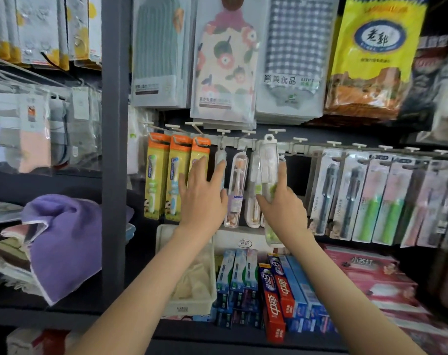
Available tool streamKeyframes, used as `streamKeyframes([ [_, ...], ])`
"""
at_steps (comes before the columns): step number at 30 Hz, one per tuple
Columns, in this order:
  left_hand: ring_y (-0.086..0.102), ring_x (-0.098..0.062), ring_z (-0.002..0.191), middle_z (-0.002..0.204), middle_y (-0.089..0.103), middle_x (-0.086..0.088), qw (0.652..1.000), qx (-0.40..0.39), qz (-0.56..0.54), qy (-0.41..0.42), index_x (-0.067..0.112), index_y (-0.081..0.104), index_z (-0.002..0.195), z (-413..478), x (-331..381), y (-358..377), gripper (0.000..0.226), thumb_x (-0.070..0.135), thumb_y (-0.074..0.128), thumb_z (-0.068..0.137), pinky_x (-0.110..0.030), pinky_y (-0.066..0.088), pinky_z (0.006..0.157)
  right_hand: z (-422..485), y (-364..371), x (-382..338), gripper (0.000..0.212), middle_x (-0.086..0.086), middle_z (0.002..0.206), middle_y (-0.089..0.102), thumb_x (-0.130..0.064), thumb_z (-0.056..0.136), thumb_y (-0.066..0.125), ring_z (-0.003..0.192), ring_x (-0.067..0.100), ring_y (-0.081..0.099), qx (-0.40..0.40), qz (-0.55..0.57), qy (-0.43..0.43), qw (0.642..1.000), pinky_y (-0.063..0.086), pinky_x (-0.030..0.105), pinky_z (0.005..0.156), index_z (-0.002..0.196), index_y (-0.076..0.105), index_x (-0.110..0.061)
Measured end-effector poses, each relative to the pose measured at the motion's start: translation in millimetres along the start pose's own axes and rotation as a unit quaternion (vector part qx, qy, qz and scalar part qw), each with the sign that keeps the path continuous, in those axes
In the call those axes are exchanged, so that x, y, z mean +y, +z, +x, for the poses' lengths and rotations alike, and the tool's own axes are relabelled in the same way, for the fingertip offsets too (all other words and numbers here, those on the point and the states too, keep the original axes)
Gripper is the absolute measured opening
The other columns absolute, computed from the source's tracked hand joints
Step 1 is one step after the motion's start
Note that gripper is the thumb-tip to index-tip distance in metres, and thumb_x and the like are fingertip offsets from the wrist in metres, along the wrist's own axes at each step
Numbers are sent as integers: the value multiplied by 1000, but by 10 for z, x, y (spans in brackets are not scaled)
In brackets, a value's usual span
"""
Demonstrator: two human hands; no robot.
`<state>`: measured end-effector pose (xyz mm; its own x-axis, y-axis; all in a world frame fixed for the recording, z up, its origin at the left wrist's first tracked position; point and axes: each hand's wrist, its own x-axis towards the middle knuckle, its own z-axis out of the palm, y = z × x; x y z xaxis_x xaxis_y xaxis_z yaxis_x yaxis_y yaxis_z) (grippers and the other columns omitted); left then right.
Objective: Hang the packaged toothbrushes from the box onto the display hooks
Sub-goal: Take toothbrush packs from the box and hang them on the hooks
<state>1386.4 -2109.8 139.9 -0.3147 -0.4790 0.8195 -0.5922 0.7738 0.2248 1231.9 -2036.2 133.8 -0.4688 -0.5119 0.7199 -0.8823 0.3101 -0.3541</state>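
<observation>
Red toothpaste boxes (pixel 276 311) below the hook rail (pixel 302 147) read "中华". The right hand (pixel 284 208) grips a clear toothbrush pack (pixel 268 160) at the rail. The left hand (pixel 205 201), fingers straight, touches a hanging pack (pixel 220 155) under the rail.

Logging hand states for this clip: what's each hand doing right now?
Left hand: open, fingers against hanging toothbrush packs.
Right hand: gripping a clear toothbrush case.

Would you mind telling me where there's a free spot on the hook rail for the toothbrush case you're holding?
The bare hook right of the held toothbrush case looks free, with a dark gap between the hanging clear cases and the blister packs. The orange cards on the left hang packed.
</observation>
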Motion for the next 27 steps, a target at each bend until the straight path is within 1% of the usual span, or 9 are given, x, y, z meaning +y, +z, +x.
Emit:
streamKeyframes([
  [2,15,-30,144,157,16,-14,1000,-13,-25,13,26,22,152,94,46,54,61,19,48,98,-47,15,118,44,17,-17,89,13,94,64,-37,94,53,73,29,62,-6,6,14,1000,52,37,60,151,-14,-24],
  [5,11,-27,146,160,10,-9,996,-22,-42,74,25,15,153,253,140,140,66,11,47,97,-42,13,120,87,17,-44,88,12,87,65,-36,93,54,69,29,62,-15,30,31,999,55,40,62,150,-13,-29],
  [9,4,-20,148,162,1,-4,990,-45,-37,125,21,7,154,465,232,275,74,5,48,95,-36,8,121,83,-24,-54,85,10,81,63,-35,94,52,68,28,61,-24,46,34,998,52,36,61,152,-9,-25],
  [13,2,-19,148,162,0,-5,989,-56,-23,138,13,5,154,578,268,356,72,7,47,96,-33,2,120,44,-78,-20,77,10,82,65,-38,95,48,72,27,62,-35,59,33,997,46,31,60,153,0,-21],
  [16,4,-19,148,162,1,-4,990,-38,-35,134,11,6,154,581,257,403,70,3,44,96,-24,-4,115,58,-67,19,74,5,78,61,-38,96,48,68,22,58,-48,69,29,996,41,29,58,153,6,-19],
  [18,5,-21,148,162,2,-4,989,-28,-35,141,10,7,154,579,232,433,72,-2,44,94,-24,-4,114,114,-13,51,74,2,75,58,-37,95,50,67,20,55,-61,66,22,996,40,29,58,153,8,-18],
  [21,3,-22,148,162,-2,-4,989,-22,-16,145,12,5,154,563,194,489,78,-8,46,89,-26,-5,115,240,112,99,74,4,81,59,-36,96,50,70,21,55,-80,64,33,994,43,30,60,153,6,-17],
  [24,0,-27,148,161,-5,-10,981,5,64,185,11,4,153,493,118,560,87,-15,48,82,-34,-6,116,284,340,128,80,11,92,64,-34,98,47,75,26,61,-93,43,53,993,52,38,64,152,-9,-16],
  [27,19,-34,145,158,16,-19,972,28,116,205,7,20,151,387,8,677,92,-21,54,70,-41,10,116,266,619,175,83,15,114,62,-26,99,46,83,27,63,-114,7,81,990,51,38,68,149,-19,-11],
])
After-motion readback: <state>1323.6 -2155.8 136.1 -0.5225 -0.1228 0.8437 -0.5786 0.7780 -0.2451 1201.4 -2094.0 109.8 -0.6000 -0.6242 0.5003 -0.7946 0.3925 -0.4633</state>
